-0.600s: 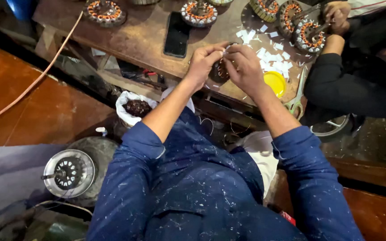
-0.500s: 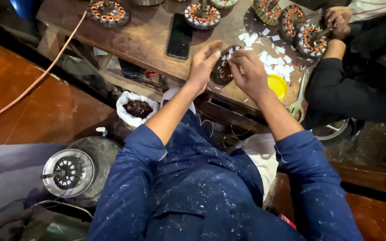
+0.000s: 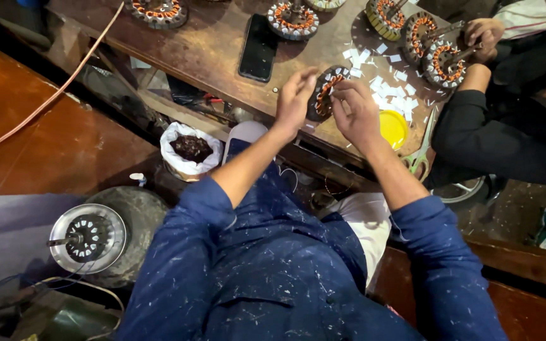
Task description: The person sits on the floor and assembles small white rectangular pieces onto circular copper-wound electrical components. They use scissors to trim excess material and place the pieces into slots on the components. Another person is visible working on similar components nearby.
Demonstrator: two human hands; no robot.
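Both hands (image 3: 323,104) grip a copper-wound stator (image 3: 323,93) near the workbench (image 3: 216,50) edge.

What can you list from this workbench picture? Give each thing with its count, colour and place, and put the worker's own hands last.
motor stator: one, dark with copper windings, between the worker's hands
other stators: several, copper-wound, along the table's far edge
phone: one, black, on the wooden table
paper slips: many, white, scattered at right
yellow lid: one, near edge
scissors: one, green-handled, table edge
white bag: one, below table
co-worker's hand: one, top right
left hand: on stator
right hand: on stator
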